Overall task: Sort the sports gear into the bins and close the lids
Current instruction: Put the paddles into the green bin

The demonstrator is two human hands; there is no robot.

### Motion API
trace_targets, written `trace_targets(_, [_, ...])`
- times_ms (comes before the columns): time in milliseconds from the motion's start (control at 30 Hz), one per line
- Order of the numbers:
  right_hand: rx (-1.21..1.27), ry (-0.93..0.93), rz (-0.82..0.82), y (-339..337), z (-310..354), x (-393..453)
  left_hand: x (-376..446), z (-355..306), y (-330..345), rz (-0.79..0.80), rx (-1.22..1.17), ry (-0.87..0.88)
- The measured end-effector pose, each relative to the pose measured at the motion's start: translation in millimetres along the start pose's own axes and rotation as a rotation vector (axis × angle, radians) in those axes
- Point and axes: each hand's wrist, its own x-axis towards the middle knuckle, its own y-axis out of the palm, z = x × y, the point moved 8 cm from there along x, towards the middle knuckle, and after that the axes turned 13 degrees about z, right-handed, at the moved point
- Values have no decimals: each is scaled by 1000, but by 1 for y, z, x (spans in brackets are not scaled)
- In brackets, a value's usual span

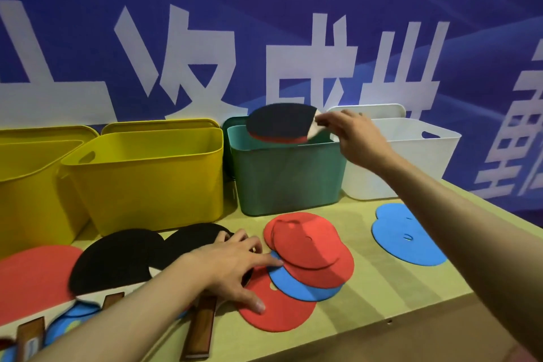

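Observation:
My right hand [354, 138] grips a table tennis paddle [280, 123] with a black face and a red edge, holding it over the open green bin [289, 176]. My left hand [235, 261] lies flat with spread fingers on a black paddle [194, 239] on the table. Another black paddle [114, 258] and a red paddle [32, 276] lie to its left, wooden handles [201, 329] pointing toward me. A pile of red and blue rubber sheets [311, 256] lies just right of my left hand.
Two open yellow bins [147, 179] stand at the back left and a white bin [405, 161] at the back right, lids propped behind them. Blue sheets [405, 235] lie at the right. A blue banner wall rises behind the bins.

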Motion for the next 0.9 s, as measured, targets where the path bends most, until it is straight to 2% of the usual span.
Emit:
trace_targets(100, [173, 55, 88, 16, -8, 50, 1, 2, 3, -20, -24, 2])
trace_targets(167, [195, 87, 148, 30, -12, 72, 2, 5, 5, -13, -55, -1])
trace_targets(333, [59, 152, 367, 76, -24, 93, 5, 7, 7, 36, -104, -19])
trace_targets(400, [34, 225, 366, 83, -24, 89, 6, 7, 6, 40, -100, -21])
trace_targets(467, [44, 212, 282, 81, -8, 76, 6, 7, 8, 39, -87, -20])
trace_targets(633, [7, 20, 127, 75, 61, 4, 5, 4, 9, -13, -5, -7])
trace_targets(700, [22, -5, 146, 84, 83, -31, -2, 1, 8, -58, -34, -22])
trace_targets(800, [10, -26, 232, 102, 111, -77, -25, 8, 4, -209, -149, -69])
trace_targets(900, [-16, -37, 334, 122, 137, -113, -63, 30, 3, -273, -122, -179])
